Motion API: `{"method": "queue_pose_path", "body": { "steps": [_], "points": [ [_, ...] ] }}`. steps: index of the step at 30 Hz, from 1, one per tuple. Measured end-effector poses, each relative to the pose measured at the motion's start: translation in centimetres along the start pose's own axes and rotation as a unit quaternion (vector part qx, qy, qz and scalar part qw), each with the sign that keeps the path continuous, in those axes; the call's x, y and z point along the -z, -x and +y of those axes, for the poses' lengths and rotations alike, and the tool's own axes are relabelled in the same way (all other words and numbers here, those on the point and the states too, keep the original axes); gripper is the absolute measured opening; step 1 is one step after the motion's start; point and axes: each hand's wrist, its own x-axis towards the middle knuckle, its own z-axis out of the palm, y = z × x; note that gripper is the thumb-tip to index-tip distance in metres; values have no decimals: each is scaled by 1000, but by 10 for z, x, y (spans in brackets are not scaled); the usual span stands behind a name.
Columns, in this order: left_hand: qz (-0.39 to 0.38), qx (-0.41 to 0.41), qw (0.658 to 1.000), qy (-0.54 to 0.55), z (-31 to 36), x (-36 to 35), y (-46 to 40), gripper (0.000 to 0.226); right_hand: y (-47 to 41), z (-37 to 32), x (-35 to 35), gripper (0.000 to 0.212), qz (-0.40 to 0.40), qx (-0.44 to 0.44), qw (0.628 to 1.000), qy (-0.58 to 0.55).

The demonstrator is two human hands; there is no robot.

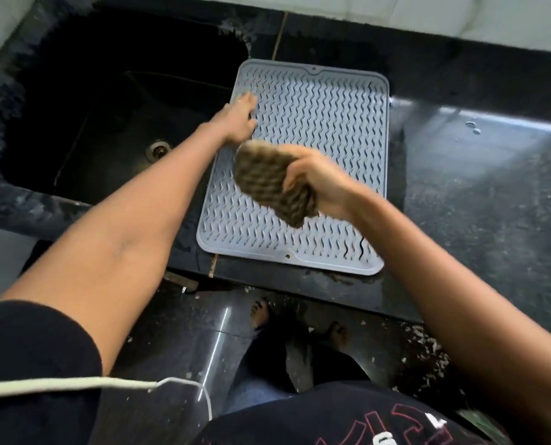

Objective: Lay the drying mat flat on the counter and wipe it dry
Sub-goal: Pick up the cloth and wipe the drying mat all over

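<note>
A grey silicone drying mat (pixel 319 130) with wavy ridges lies flat on the black counter, just right of the sink. My left hand (pixel 237 118) rests on the mat's left edge near its far corner, fingers spread and pressing down. My right hand (pixel 320 181) is closed around a bunched brown checked cloth (pixel 272 181), held over the middle of the mat. Whether the cloth touches the mat cannot be told. The cloth and both hands hide part of the mat's ridges.
A black sink (pixel 116 123) with a metal drain (pixel 158 150) lies left of the mat. The dark speckled counter (pixel 479 194) stretches to the right, with water drops (pixel 473 127) far right. The counter's front edge runs just below the mat; my feet stand on the floor below.
</note>
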Motion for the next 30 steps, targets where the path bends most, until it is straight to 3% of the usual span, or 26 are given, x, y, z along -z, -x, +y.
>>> {"method": "queue_pose_path", "body": {
  "steps": [3, 6, 8, 10, 13, 15, 18, 20, 22, 25, 26, 28, 30],
  "points": [
    [4, 12, 1000, -4, 2, -10, 10, 59, -13, -9, 37, 55, 139, -20, 986, 90],
    [39, 32, 999, -18, 7, -18, 13, 57, -15, -2, 53, 60, 374, 22, 913, 164],
    [66, 41, 996, -48, 12, -23, 14, 57, -16, 4, 49, 51, 434, 62, 857, 270],
    [107, 42, 991, -72, 20, -28, 12, 58, -27, 15, 41, 49, 376, 70, 840, 386],
    [162, 53, 983, -64, 31, -36, 12, 56, -50, 39, 19, 65, 210, 0, 804, 557],
    [176, 64, 981, -42, 37, -40, 10, 56, -64, 53, 16, 64, 206, 8, 763, 613],
    [188, 76, 979, -12, 41, -45, 5, 53, -70, 59, 28, 56, 251, 79, 710, 654],
    [193, 78, 978, 8, 43, -49, 2, 53, -70, 56, 43, 57, 240, 137, 680, 679],
    [200, 83, 976, 23, 47, -51, -3, 52, -72, 46, 62, 55, 206, 194, 687, 669],
    [193, 99, 974, 59, 59, -50, -17, 54, -85, 12, 89, 49, 266, 221, 823, 451],
    [181, 102, 976, 63, 64, -50, -24, 57, -96, -3, 99, 49, 323, 222, 843, 369],
    [144, 109, 983, 29, 75, -55, -33, 68, -118, -29, 112, 50, 408, 208, 824, 333],
    [122, 123, 985, -19, 83, -61, -37, 83, -147, -52, 112, 54, 374, 198, 827, 371]
  ]
}}
